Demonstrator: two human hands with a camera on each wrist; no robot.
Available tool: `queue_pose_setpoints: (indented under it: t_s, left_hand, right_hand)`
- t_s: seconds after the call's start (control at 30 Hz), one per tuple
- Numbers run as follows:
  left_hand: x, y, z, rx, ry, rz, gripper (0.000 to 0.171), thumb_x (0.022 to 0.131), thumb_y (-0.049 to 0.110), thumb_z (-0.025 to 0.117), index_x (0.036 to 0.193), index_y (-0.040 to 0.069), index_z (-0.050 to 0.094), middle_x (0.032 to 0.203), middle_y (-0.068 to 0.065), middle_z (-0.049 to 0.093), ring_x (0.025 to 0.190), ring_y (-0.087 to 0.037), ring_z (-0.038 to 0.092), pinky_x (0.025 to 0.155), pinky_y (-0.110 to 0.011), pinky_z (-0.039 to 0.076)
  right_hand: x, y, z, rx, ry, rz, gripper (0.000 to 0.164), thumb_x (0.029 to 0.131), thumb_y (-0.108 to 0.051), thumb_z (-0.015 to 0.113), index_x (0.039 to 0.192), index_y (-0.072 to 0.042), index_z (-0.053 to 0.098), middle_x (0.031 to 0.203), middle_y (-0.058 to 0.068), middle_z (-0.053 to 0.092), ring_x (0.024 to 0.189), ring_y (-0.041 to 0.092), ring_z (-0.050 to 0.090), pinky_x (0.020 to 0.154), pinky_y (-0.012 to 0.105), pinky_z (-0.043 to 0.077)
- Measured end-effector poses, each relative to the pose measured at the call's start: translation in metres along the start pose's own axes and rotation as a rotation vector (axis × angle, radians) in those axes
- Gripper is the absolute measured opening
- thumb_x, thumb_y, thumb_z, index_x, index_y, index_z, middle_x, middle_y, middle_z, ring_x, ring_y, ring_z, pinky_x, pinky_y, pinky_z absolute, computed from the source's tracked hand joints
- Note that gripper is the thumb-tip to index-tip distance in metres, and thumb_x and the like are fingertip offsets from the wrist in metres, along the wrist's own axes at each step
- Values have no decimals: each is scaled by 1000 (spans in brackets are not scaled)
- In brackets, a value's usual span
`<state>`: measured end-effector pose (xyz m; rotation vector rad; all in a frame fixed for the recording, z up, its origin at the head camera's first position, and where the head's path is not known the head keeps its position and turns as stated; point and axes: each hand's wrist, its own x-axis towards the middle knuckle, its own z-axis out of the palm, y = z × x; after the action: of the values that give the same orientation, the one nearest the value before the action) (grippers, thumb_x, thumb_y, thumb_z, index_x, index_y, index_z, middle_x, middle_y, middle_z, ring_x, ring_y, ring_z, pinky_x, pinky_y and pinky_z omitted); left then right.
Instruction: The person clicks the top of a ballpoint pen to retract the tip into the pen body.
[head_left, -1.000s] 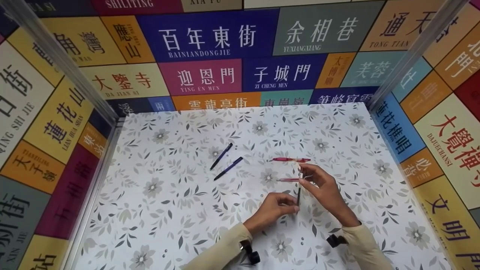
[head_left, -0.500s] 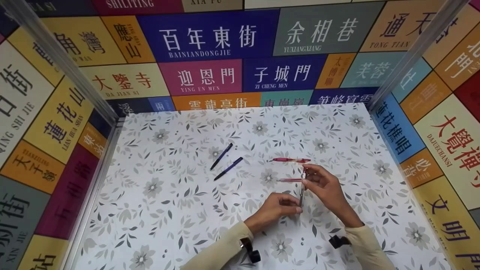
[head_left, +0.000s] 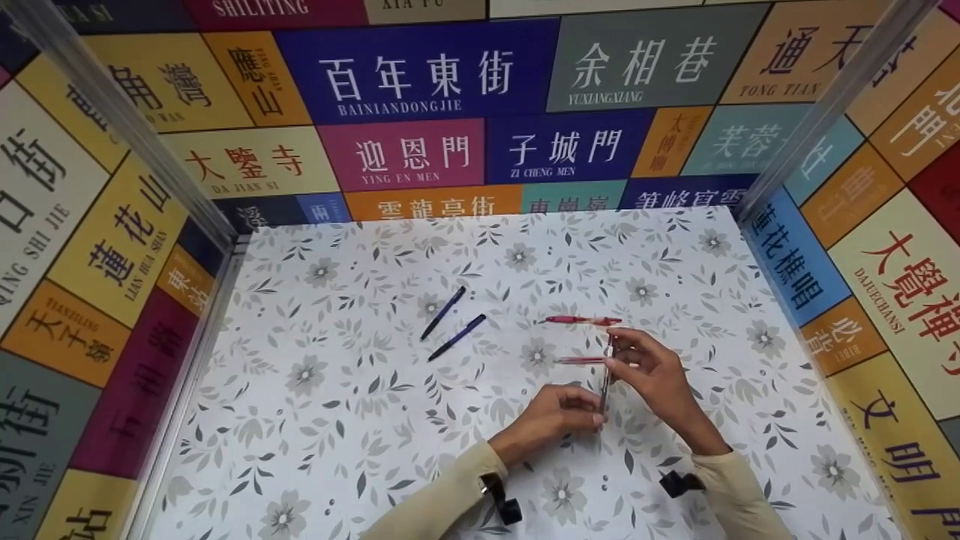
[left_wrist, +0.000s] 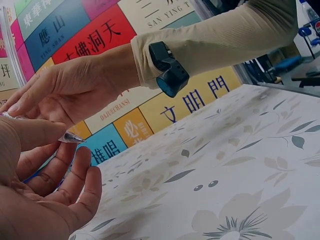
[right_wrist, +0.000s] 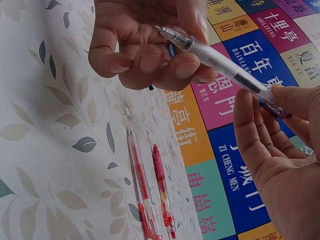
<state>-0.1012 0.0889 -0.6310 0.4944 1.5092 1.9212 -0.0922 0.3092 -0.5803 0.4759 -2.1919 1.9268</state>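
Observation:
Both hands hold one clear-barrelled ballpoint pen between them, tilted above the table. My left hand pinches it near the pointed metal tip, which pokes out past the thumb in the left wrist view. At the other end, the thumb and fingertips of my right hand grip the barrel. A red pen with a clear barrel lies on the table, its end partly hidden by my right fingers in the head view. Just beyond it is a pinkish-red pen, roughly parallel.
Two dark blue pens lie slanted side by side, left of the hands. The table has a white cover with grey flowers and leaves. Colourful panels with printed characters wall it in at the back and both sides.
Both hands and the held pen have shifted slightly to the right, mostly in the first half second. The pens on the table have stayed put.

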Motion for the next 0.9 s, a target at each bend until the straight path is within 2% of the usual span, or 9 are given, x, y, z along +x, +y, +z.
queue_pose_setpoints:
  t_s: [0.2,0.37,0.6,0.77,0.9]
  left_hand:
    - [-1,0,0,-18,-11,-1,35,95,0,80,125,-16,72,97,5,79,89,-7,74,85,-26,62]
    - [-1,-1,0,-53,-19,-1,36,95,-1,79,126,-18,70,97,4,79,89,-8,74,86,-28,63]
    - [-2,-5,2,-157,-3,-42,31,92,-4,78,121,-13,74,97,-1,79,88,-11,76,85,-31,64]
    - [-2,-4,3,-141,4,-33,30,92,-3,79,121,-12,75,96,0,78,86,-11,76,84,-30,64]
    - [-1,-4,4,-113,10,-17,28,92,-2,80,119,-10,77,95,2,78,86,-10,75,84,-30,64]
  right_hand:
    - [-1,1,0,1,0,9,48,99,16,70,145,7,63,126,20,64,95,24,74,78,31,64]
    - [-1,3,0,16,4,26,45,99,15,70,143,6,65,123,28,63,95,23,74,78,33,65]
    - [-2,2,2,4,28,65,38,101,12,70,138,5,69,124,22,67,96,23,75,79,33,65]
    - [-1,1,3,5,35,61,36,100,12,71,136,6,70,123,17,70,96,21,75,79,31,65]
    - [-1,1,2,13,39,54,36,100,12,72,135,5,71,117,18,71,95,21,75,78,31,64]
